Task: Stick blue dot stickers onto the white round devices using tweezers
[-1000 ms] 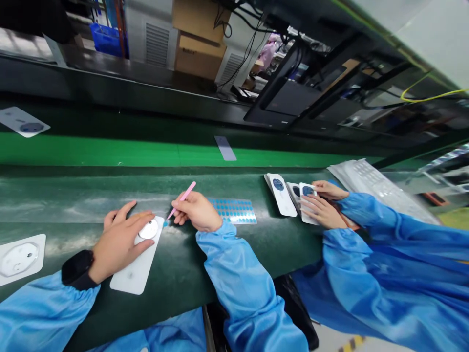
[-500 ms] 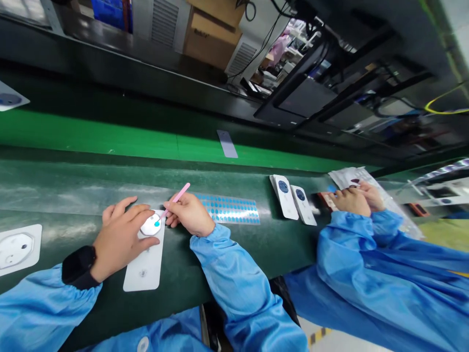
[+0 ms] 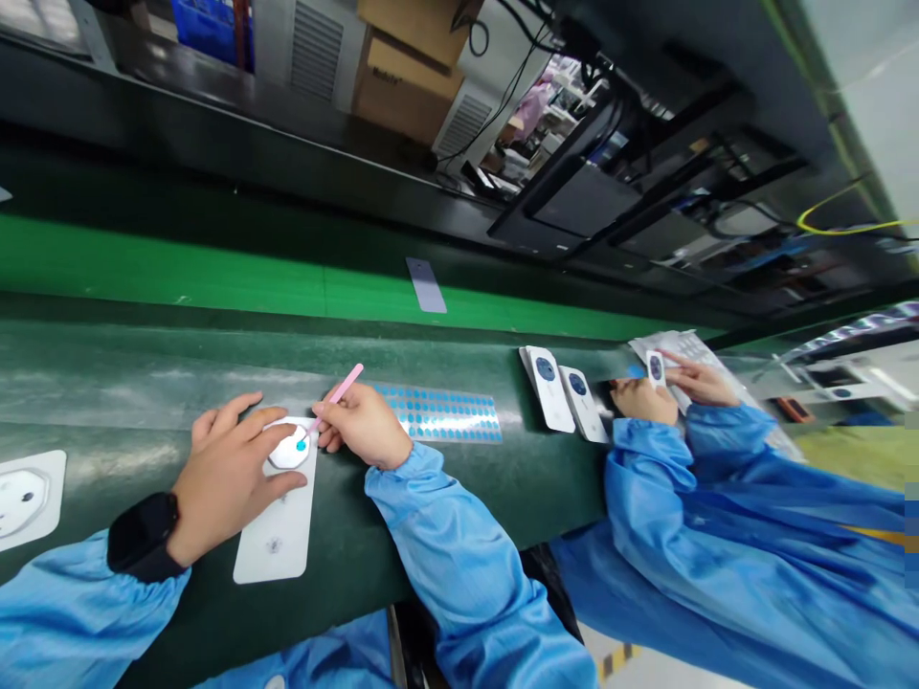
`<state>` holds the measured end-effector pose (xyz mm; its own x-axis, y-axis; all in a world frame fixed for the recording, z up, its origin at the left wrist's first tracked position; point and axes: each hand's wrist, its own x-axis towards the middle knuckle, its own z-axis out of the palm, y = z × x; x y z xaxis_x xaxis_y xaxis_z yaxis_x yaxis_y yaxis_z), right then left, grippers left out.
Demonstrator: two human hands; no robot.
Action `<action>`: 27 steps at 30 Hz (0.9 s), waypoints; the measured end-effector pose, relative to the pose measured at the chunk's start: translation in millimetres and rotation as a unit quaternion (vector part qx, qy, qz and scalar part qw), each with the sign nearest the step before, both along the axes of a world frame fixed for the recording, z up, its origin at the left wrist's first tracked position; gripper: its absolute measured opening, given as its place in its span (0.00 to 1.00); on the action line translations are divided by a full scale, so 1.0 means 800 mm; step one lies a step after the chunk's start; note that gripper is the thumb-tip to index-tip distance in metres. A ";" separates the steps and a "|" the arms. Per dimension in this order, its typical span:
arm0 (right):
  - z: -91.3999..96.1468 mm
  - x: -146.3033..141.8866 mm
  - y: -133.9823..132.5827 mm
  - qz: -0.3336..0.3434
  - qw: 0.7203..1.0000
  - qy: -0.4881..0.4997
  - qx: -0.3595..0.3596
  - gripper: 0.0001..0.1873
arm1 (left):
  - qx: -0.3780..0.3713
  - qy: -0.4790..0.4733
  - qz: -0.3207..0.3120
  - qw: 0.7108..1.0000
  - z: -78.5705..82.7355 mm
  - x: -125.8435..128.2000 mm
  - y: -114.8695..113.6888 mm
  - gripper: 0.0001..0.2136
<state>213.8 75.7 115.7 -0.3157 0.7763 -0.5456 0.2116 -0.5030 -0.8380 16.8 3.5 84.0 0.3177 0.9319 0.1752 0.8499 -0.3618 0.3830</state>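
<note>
On the green worktop lies a white rounded panel [image 3: 269, 553] with a white round part [image 3: 289, 457] at its upper end. My left hand [image 3: 234, 474] rests over the panel's left side, fingers and thumb apart around the round part, holding nothing. Slim pink tweezers [image 3: 346, 388] are pinched in my right hand [image 3: 368, 426], just right of the panel. Their tip reaches the round part beside a small blue dot [image 3: 302, 445]; whether it touches the dot, I cannot tell. Behind my right hand is a clear sheet of blue dots [image 3: 452, 413].
Another white panel [image 3: 33, 498] lies at the left edge. Stacked white panels with dark discs [image 3: 549, 388] stand to the right. A co-worker's hands [image 3: 646, 400] hold a small white piece there. A grey plate [image 3: 426, 285] lies on the green strip behind.
The view has shifted slightly. My hands keep nearly the same pose, with the tweezers still at the blue dot. The co-worker's hands have raised a small white piece.
</note>
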 end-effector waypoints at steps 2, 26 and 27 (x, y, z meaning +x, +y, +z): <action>-0.001 0.000 0.000 -0.004 1.000 -0.001 0.004 0.14 | -0.003 0.002 0.001 1.000 0.001 0.000 0.000 0.17; 0.000 -0.001 -0.002 0.008 1.000 -0.024 0.019 0.14 | -0.006 0.001 0.003 1.000 0.004 0.001 0.000 0.17; 0.000 -0.001 -0.002 0.007 1.000 -0.022 0.020 0.14 | -0.005 0.001 0.003 1.000 0.004 0.001 0.000 0.17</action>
<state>212.8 74.2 115.9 -0.3027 0.7935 -0.5279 0.2545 -0.4665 -0.8471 18.0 3.7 86.8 0.3120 0.9356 0.1653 0.8530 -0.3525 0.3849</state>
